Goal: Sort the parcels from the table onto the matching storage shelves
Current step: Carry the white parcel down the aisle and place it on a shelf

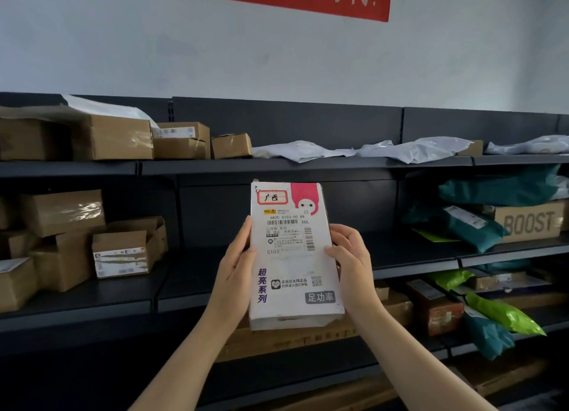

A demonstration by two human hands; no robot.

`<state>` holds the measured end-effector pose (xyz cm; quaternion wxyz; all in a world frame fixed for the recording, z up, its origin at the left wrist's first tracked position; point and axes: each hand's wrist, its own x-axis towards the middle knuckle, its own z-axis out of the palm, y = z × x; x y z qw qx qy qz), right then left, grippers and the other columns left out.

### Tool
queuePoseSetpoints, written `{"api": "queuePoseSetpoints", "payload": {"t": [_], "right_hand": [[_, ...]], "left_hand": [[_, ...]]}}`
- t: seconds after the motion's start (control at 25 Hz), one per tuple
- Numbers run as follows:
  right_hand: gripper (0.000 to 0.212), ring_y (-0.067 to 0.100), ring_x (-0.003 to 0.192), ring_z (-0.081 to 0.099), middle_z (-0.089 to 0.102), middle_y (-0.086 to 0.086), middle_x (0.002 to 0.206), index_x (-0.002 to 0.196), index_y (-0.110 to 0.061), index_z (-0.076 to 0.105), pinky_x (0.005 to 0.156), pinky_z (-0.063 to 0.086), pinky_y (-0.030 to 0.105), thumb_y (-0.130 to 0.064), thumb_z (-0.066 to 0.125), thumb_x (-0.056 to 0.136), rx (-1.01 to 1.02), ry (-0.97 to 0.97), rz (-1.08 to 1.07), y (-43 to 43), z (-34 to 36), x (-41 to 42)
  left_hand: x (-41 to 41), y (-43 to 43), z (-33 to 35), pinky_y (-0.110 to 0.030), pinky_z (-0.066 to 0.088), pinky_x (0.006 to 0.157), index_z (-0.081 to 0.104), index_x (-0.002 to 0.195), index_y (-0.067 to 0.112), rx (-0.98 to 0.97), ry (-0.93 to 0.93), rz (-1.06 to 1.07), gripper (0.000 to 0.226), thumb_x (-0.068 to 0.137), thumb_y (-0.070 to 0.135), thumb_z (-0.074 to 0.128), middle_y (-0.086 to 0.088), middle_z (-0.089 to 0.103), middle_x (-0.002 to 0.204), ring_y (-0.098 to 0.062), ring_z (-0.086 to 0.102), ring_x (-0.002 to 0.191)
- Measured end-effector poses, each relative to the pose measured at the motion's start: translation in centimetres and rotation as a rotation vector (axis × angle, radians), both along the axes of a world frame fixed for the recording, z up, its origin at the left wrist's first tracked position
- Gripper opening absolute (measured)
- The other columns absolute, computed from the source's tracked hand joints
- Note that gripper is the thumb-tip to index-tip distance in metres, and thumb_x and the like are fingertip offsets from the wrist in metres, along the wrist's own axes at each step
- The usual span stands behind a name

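I hold a flat white parcel upright in front of the dark storage shelves. It carries a shipping label, a red-bordered sticker at the top and purple characters down its left side. My left hand grips its left edge and my right hand grips its right edge, thumbs on the front face. The parcel hangs in the air before the middle shelf bay, touching no shelf.
Brown cartons fill the left of the top and middle shelves. White poly bags lie on the top shelf right. Teal bags, a BOOST box and green bags sit right. A long flat carton lies low.
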<state>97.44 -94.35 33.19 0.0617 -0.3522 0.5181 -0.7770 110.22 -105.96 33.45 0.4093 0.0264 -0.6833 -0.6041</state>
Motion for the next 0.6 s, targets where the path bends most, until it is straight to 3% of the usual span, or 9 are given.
{"api": "queuePoseSetpoints", "payload": {"t": [0.08,0.24,0.4,0.6], "right_hand": [[0.026,0.022,0.097,0.069,0.064,0.005,0.117,0.108,-0.021,0.052,0.061,0.058,0.022,-0.001,0.051,0.091,0.056,-0.020,0.004,-1.2,-0.4,-2.4],[0.025,0.022,0.093,0.070,0.067,0.003,0.112,0.103,-0.022,0.056,0.058,0.057,0.023,-0.001,0.047,0.092,0.124,-0.074,0.027,-3.3,-0.7,-7.9],[0.026,0.024,0.095,0.070,0.067,0.002,0.112,0.104,-0.022,0.056,0.066,0.060,0.032,-0.002,0.046,0.092,0.139,-0.088,0.070,-5.2,0.1,-12.5],[0.027,0.028,0.093,0.071,0.070,0.003,0.108,0.103,-0.021,0.060,0.070,0.059,0.039,-0.001,0.045,0.091,0.158,-0.153,0.131,-8.5,1.0,-16.5]], "left_hand": [[-1.9,-1.1,-0.6,-0.025,0.054,0.087,0.033,0.119,0.055,0.018,-0.011,0.036,0.044,0.098,0.016,0.034,0.022,0.054,0.121,-0.005,0.059,0.112],[-7.1,-2.4,-1.3,-0.021,0.056,0.075,0.032,0.124,0.051,0.042,-0.051,0.107,0.042,0.097,0.019,0.038,0.017,0.055,0.123,-0.006,0.063,0.105],[-11.5,-3.9,-0.8,-0.037,0.051,0.095,0.035,0.118,0.055,0.072,-0.038,0.143,0.040,0.098,0.020,0.037,0.012,0.052,0.132,-0.013,0.057,0.117],[-15.4,-6.8,-1.0,-0.045,0.046,0.100,0.039,0.113,0.057,0.138,-0.021,0.166,0.041,0.097,0.019,0.037,0.008,0.053,0.134,-0.017,0.055,0.120]]}}
